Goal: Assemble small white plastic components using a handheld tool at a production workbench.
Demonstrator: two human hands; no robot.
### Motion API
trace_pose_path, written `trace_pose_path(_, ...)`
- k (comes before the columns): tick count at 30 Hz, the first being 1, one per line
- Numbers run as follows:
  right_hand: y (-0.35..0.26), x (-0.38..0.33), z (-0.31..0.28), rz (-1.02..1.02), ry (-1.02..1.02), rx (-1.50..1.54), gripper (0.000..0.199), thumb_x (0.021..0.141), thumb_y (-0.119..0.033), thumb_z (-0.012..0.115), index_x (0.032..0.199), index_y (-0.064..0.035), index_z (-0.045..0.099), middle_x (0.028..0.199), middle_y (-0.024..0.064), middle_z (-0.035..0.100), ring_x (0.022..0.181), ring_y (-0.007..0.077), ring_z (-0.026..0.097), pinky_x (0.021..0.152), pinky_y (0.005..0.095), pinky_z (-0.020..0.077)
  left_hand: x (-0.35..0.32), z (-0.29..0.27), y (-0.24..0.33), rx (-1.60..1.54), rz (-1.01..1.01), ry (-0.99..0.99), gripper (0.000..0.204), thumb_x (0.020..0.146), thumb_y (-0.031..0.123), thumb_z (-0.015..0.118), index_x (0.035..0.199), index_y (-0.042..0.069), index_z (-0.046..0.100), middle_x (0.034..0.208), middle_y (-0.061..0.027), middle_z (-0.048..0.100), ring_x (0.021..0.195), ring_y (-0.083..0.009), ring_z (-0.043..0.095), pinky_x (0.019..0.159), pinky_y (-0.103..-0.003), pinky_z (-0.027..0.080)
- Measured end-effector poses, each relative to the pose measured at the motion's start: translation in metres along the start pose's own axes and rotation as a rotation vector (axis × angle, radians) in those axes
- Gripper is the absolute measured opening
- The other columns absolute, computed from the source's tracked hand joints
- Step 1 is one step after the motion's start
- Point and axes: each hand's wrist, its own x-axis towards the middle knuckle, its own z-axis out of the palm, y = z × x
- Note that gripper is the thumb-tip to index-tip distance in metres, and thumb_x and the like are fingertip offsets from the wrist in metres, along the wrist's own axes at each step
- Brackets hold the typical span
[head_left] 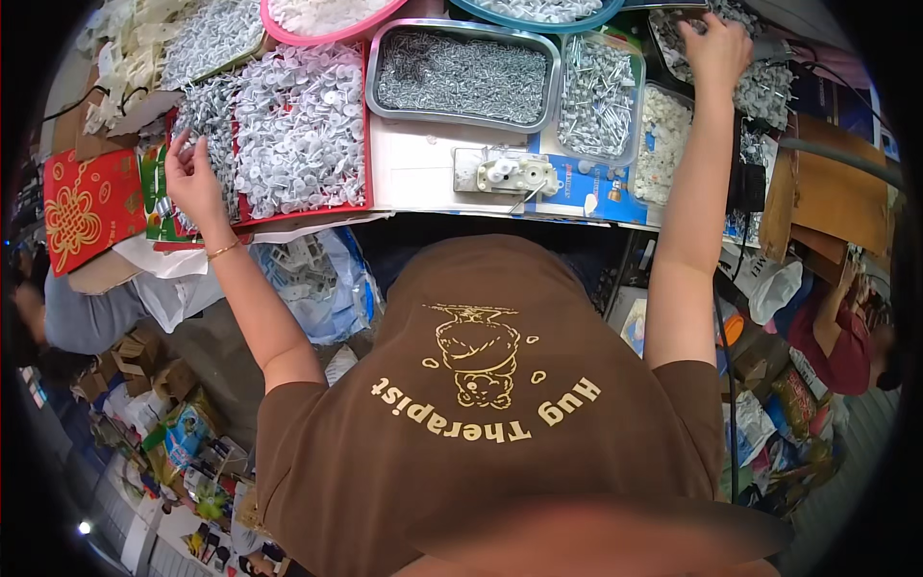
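Left of the metal tray [552,82], the left hand [194,183] is half-open beside grey parts [213,115]; right of it, the right hand [718,53] curls, grip unclear. A white gear housing [505,173] sits nearside.

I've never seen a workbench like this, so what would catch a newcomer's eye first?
Probably the steel tray of small metal pieces at top centre, and the heap of white plastic pieces left of it. Then the left hand beside grey parts at left, and the right hand far across at upper right. Between them lies a small white mechanism.
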Motion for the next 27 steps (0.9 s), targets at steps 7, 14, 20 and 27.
trace_pose_path(7,-0.041,-0.019,-0.056,0.112,-0.065,-0.129,0.043,0.080,-0.043,0.076,0.106,-0.0091,0.074,0.114,0.0120,0.071,0.109,0.0358,0.064,0.093,0.0475,0.0491,-0.046,-0.010,0.096,-0.386,0.034,-0.037,0.022,0.097,0.004,0.064,0.117,-0.005,0.069,0.111,-0.0107,0.073,0.097,-0.0131,0.067,0.088,-0.026,0.053)
trace_pose_path(14,-0.121,-0.122,-0.158,0.091,-0.213,1.055,0.014,0.091,-0.004,0.071,0.103,0.0038,0.072,0.086,0.0078,0.075,0.083,0.0112,0.070,0.076,0.0237,0.0540,-0.125,0.044,0.185,-0.563,0.056,-0.598,0.018,0.089,-0.003,0.071,0.107,-0.001,0.075,0.103,-0.0107,0.076,0.092,-0.0147,0.072,0.083,-0.027,0.057)
trace_pose_path(20,-0.159,-0.192,-0.183,-0.050,-0.740,1.033,0.010,0.087,-0.005,0.076,0.091,0.0013,0.070,0.078,0.0062,0.074,0.072,0.0107,0.072,0.065,0.0229,0.0574,-0.179,0.078,0.221,-0.614,0.234,-0.766,0.016,0.084,-0.006,0.073,0.099,-0.002,0.075,0.094,-0.0098,0.077,0.087,-0.0146,0.073,0.078,-0.026,0.057)
trace_pose_path(27,-0.178,-0.201,-0.149,-0.254,-0.576,0.853,0.012,0.086,-0.009,0.077,0.090,-0.0012,0.068,0.074,0.0107,0.073,0.065,0.0175,0.073,0.058,0.0270,0.0557,-0.188,0.090,0.217,-0.425,0.537,-0.658,0.021,0.082,-0.012,0.067,0.099,0.000,0.072,0.090,-0.0098,0.075,0.083,-0.0200,0.074,0.074,-0.030,0.059)
